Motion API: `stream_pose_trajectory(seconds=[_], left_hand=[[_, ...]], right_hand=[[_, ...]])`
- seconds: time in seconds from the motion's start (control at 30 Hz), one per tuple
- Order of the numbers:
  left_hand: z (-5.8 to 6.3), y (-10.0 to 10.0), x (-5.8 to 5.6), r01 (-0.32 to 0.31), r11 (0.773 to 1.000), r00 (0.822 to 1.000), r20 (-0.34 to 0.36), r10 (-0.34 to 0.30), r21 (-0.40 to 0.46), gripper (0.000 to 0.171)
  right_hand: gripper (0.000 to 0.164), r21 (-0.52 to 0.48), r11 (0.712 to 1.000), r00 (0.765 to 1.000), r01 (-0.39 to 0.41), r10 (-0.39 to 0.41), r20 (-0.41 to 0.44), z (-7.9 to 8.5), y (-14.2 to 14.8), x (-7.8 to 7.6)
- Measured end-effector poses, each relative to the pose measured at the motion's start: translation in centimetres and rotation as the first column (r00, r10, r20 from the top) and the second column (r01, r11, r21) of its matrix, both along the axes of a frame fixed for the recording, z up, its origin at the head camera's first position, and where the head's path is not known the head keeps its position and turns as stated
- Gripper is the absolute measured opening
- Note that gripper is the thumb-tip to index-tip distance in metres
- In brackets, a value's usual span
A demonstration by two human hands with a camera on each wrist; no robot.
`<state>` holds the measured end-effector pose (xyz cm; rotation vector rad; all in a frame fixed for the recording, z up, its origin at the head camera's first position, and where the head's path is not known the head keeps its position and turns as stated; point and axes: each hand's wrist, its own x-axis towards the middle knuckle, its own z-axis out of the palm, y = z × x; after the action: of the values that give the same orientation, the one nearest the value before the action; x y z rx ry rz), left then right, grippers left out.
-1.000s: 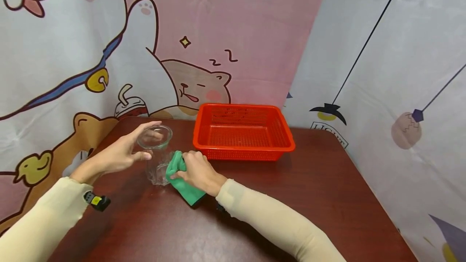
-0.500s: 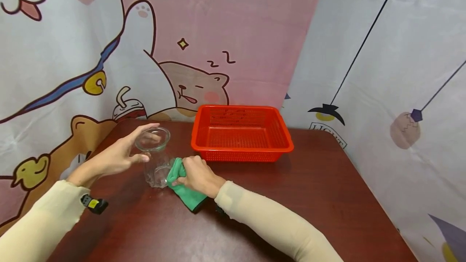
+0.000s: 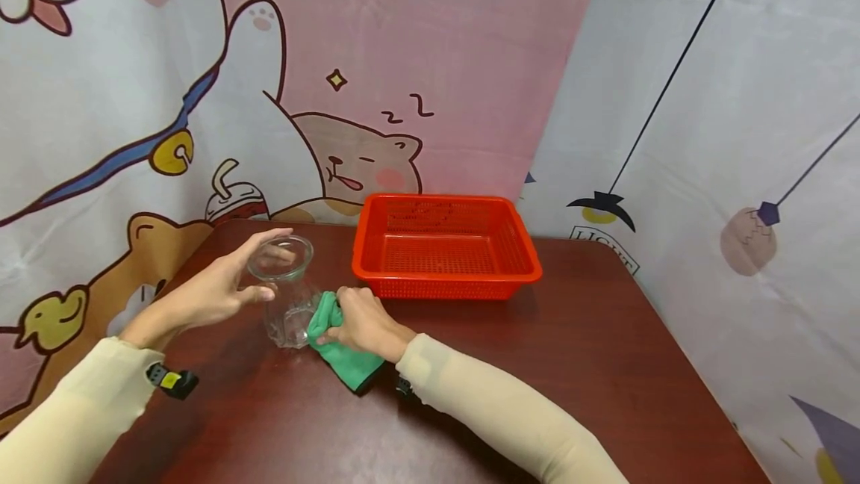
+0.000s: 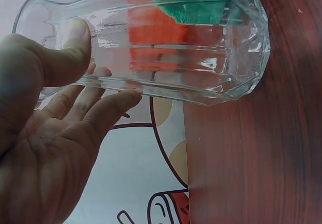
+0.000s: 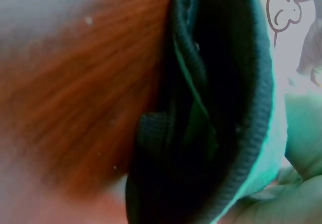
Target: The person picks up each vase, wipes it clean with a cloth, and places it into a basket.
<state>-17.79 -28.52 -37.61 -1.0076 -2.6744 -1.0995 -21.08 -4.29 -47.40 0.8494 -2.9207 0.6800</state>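
A clear glass vase (image 3: 287, 323) with a flared rim and faceted sides stands upright on the left of the table. My left hand (image 3: 213, 286) holds it near the neck. In the left wrist view the thumb (image 4: 78, 35) lies on one side of the glass vase (image 4: 201, 48), the fingers on the other. My right hand (image 3: 368, 326) grips a bunched green cloth (image 3: 351, 366) with a dark edge, against the vase's lower right side. In the right wrist view the folded cloth (image 5: 274, 156) fills the middle and hides most of the right hand (image 5: 302, 199).
A red plastic basket (image 3: 443, 276) with perforated walls sits at the back of the dark wooden table (image 3: 571, 334), behind and right of the vase. Cartoon-printed fabric (image 3: 484, 81) hangs behind the table and along its sides.
The right hand and the cloth have moved slightly down along the vase's side. The left hand keeps its hold on the neck; the head view has shifted a little.
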Motion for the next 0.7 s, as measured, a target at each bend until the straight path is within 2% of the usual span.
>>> stream_pose_trajectory(seconds=[0.23,0.47,0.7], left_hand=[[0.0,0.0,0.0,-0.005,1.000,1.000,-0.016,0.005,-0.005,0.096],[-0.2,0.0,0.1,0.005,1.000,1.000,0.004,-0.005,-0.004,0.096],[-1.3,-0.8,-1.0,-0.002,1.000,1.000,-0.003,0.002,-0.010,0.097]], right_hand=[[0.054,-0.025,0.999,1.000,0.029,-0.029,0.008,-0.1,0.0,0.0],[0.051,-0.058,0.998,1.000,-0.001,0.001,0.006,-0.3,0.2,0.0],[0.047,-0.116,0.993,1.000,-0.012,0.010,-0.019,-0.2,0.3,-0.1]])
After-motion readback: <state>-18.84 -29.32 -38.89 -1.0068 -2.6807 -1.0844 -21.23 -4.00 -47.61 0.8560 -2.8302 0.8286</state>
